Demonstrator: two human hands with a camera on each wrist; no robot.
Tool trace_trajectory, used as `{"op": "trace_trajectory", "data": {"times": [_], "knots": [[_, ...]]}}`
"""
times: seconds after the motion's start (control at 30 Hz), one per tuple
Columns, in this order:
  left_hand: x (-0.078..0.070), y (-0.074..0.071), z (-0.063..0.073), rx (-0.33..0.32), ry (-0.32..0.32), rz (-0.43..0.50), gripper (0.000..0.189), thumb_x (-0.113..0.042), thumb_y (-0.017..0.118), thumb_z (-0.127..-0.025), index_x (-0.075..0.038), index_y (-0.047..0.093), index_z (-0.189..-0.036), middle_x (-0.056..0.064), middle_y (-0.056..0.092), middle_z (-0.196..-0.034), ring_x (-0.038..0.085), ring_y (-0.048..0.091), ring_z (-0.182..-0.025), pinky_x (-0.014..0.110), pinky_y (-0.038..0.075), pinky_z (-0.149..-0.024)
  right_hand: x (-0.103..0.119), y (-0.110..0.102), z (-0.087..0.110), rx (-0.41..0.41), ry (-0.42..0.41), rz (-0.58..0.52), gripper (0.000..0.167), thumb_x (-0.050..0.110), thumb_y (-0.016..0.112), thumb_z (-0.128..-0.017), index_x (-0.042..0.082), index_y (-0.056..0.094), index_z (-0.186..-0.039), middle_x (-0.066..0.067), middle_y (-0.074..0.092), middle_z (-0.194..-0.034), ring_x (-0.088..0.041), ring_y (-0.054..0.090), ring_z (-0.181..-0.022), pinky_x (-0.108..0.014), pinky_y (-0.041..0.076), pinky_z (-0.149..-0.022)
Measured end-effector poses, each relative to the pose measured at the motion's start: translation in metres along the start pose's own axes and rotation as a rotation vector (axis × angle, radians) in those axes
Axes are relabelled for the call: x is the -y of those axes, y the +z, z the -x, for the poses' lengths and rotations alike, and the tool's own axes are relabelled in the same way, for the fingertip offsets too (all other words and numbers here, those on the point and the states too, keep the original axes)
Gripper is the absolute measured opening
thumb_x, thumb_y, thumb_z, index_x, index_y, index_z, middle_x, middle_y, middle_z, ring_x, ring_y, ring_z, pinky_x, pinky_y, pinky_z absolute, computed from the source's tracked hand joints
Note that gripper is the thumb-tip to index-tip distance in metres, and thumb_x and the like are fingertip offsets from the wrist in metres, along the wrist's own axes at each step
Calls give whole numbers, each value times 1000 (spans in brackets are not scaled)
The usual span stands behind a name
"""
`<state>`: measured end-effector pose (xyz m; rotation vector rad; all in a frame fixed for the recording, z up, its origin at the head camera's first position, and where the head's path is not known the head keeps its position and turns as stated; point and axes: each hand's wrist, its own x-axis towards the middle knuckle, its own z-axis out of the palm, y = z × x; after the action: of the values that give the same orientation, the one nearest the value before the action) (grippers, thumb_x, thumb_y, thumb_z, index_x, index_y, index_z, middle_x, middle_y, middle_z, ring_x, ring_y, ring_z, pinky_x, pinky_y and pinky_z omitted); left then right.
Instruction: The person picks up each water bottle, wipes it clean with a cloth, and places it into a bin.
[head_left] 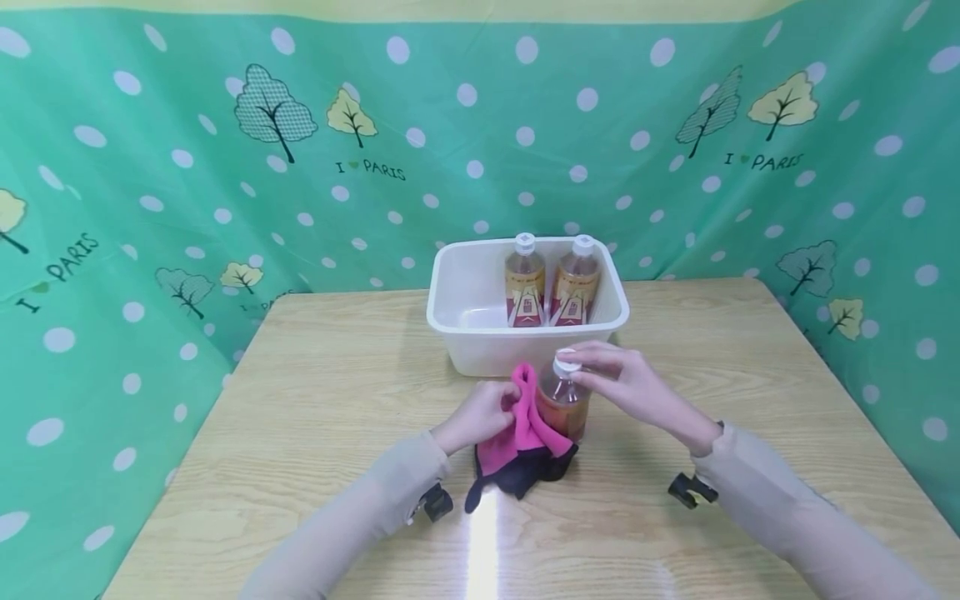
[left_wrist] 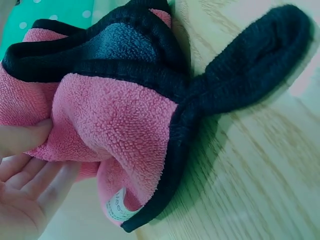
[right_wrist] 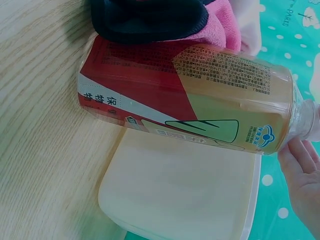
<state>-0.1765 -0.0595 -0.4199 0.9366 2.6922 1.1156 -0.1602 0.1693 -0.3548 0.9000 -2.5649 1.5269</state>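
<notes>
In the head view my left hand (head_left: 486,412) pinches a pink towel (head_left: 498,452) with dark trim, bunched on the table. The left wrist view shows thumb and fingers gripping the towel's pink folds (left_wrist: 110,115), with a dark loop (left_wrist: 260,55) sticking out and a small white tag (left_wrist: 119,206). Just right of the towel a drink bottle (head_left: 564,408) stands upright on the table, touching it. My right hand (head_left: 617,377) holds this bottle by its white cap from above. The right wrist view shows the bottle's red and tan label (right_wrist: 150,85).
Behind the hands is a white plastic bin (head_left: 480,350). Two similar bottles, a left one (head_left: 525,283) and a right one (head_left: 576,283), stand inside its right half. Wooden table (head_left: 315,400) surrounds everything, and a green dotted curtain (head_left: 450,133) hangs at the back and sides.
</notes>
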Motion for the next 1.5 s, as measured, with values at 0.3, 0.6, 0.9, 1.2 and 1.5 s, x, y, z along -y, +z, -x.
{"op": "trace_trajectory", "data": {"times": [0.3,0.6,0.9,1.2,1.5], "knots": [[-16,-12,3,-30,27,86,25,14,53,-64,5,62,-86,14,64,-84,20,63,-75,15,50,-63,0,-1,1,7,35,5,31,12,60,-82,5,60,-112,-6,61,-110,-8,52,-102,-25,46,-86],[-34,-28,4,-57,25,125,26,13,54,-68,7,61,-92,16,64,-88,22,63,-77,15,51,-65,0,-1,0,13,62,-5,31,15,59,-83,6,60,-113,-5,61,-110,-10,53,-102,-26,47,-86],[-41,-31,5,-96,52,120,24,12,56,-69,7,61,-92,17,64,-88,23,63,-76,16,51,-65,0,-1,1,18,85,-20,31,17,59,-83,7,60,-113,-5,60,-111,-10,53,-101,-25,47,-84],[-36,-25,4,-86,36,133,26,14,53,-67,8,61,-91,17,64,-87,22,64,-76,16,52,-64,-1,-1,1,3,67,-5,31,15,60,-83,7,60,-112,-4,61,-110,-10,53,-102,-25,47,-85],[-16,-8,4,-43,9,105,23,13,53,-66,6,61,-87,15,64,-84,21,62,-75,16,51,-64,0,-1,2,12,95,-24,32,16,60,-83,7,60,-113,-5,60,-112,-13,52,-104,-31,47,-86]]}}
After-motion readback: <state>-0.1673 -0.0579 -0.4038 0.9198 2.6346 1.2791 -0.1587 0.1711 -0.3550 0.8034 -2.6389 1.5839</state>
